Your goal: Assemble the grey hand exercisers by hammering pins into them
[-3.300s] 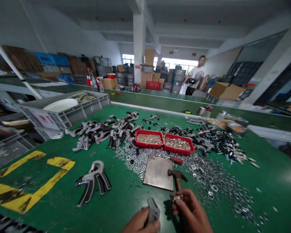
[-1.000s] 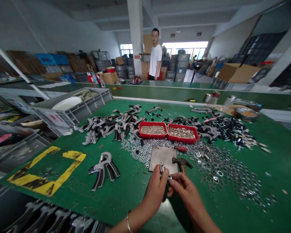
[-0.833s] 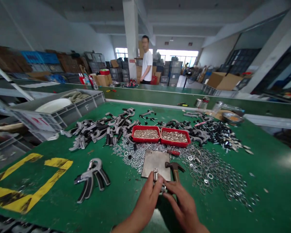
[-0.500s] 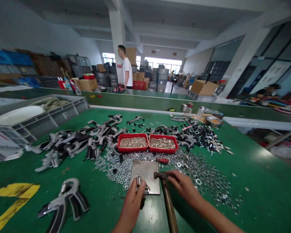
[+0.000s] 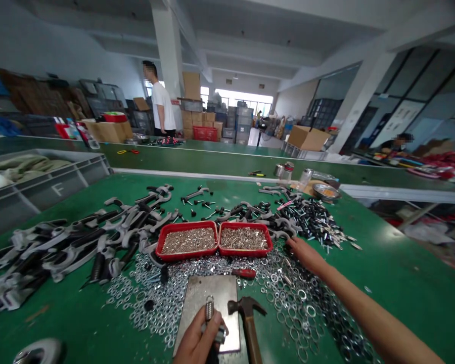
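The green table (image 5: 413,273) fills most of the lower view. Beyond it, a person (image 5: 162,108) in a white shirt stands behind another green bench (image 5: 212,159). At the far left is a grey crate (image 5: 30,202) marked with the letter F. A wide heap of grey and black handles (image 5: 116,230) covers the left side of the table, and a heap of black screws (image 5: 307,217) lies at the far right.

In the front middle lies a flat metal plate (image 5: 197,293). Behind it are two red trays, the left tray (image 5: 187,255) and the right tray (image 5: 246,252), side by side and full of small metal pieces. The hammer (image 5: 251,328) lies with its head at the plate's right edge.

The left hand (image 5: 199,336), above the near part of the plate, is closed around a grey part (image 5: 220,334). The right hand (image 5: 301,252) is stretched forward, its fingertips beside a curved grey piece (image 5: 282,235) to the right of the right tray; one cannot tell whether these fingers grip something.

A red-handled tool (image 5: 244,273) lies between plate and right tray. A spring (image 5: 209,308) rises upright from the left hand. Smallest are the metal rings (image 5: 291,303), scattered around the plate.
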Action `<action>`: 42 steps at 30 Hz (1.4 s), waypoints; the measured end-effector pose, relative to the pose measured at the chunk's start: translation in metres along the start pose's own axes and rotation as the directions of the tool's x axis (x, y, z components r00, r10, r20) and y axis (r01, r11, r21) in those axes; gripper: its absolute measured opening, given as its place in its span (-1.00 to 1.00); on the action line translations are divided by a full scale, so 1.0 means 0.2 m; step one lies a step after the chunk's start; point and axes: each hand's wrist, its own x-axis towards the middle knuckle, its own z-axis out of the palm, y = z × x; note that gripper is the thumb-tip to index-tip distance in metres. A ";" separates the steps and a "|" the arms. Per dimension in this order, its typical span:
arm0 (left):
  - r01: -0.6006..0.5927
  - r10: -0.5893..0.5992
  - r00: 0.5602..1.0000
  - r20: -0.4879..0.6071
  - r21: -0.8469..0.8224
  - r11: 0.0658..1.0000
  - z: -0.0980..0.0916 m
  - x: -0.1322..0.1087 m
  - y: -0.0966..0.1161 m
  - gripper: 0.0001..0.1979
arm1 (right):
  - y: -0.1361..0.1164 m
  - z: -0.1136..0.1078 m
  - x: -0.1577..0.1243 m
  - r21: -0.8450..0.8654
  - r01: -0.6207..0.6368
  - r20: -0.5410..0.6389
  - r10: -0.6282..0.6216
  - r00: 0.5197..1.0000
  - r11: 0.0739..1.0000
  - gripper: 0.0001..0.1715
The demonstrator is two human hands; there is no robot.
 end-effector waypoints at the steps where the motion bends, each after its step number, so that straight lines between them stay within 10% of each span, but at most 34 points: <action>1: 0.012 -0.013 1.000 -0.005 -0.048 0.999 0.01 0.00 0.01 -0.48 | -0.02 -0.02 -0.01 0.019 0.002 -0.010 -0.002 1.000 1.000 -0.85; 7: 0.043 -0.091 0.993 -0.076 -0.477 0.878 0.02 -0.06 0.07 -0.59 | -0.57 0.07 -0.37 0.324 -0.010 -0.049 0.028 0.998 0.946 -0.65; 11: 0.020 -0.025 1.000 -0.001 -0.533 0.846 0.04 -0.14 0.09 -0.64 | -1.07 0.20 -0.78 0.830 -0.167 0.152 0.072 0.986 0.533 -0.64; 13: 0.006 0.012 0.999 0.029 -0.545 0.839 0.04 -0.19 0.10 -0.66 | -1.21 0.24 -0.90 0.856 -0.127 0.127 0.036 0.991 0.501 -0.68; 20: -0.096 0.083 0.995 -0.053 -0.337 0.937 -0.03 -0.33 0.08 -0.64 | -1.24 0.28 -0.99 0.489 0.214 0.017 -0.255 0.967 0.845 -0.82; 28: -0.136 0.144 0.987 0.066 -0.118 0.984 -0.10 -0.42 0.16 -0.66 | -1.23 0.20 -1.02 0.340 0.542 -0.045 -0.562 0.826 0.769 -0.67; 32: -0.258 0.258 0.966 0.005 0.085 0.963 -0.12 -0.41 0.15 -0.71 | -1.31 0.21 -1.01 0.718 0.046 0.214 -0.283 0.935 0.694 -0.83; 35: -0.344 0.360 0.933 -0.009 0.275 0.898 -0.14 -0.39 0.11 -0.74 | -1.38 0.24 -1.02 0.788 -0.492 0.568 -0.126 0.814 0.369 -0.61; 39: -0.429 0.413 0.902 0.126 0.363 0.827 -0.19 -0.39 0.11 -0.75 | -1.42 0.27 -1.07 0.759 -0.585 0.630 -0.095 0.771 0.286 -0.51; 42: -0.498 0.429 0.864 0.261 0.330 0.802 -0.23 -0.39 0.12 -0.74 | -1.41 0.30 -1.09 0.611 -0.770 0.791 -0.167 0.588 0.182 -0.38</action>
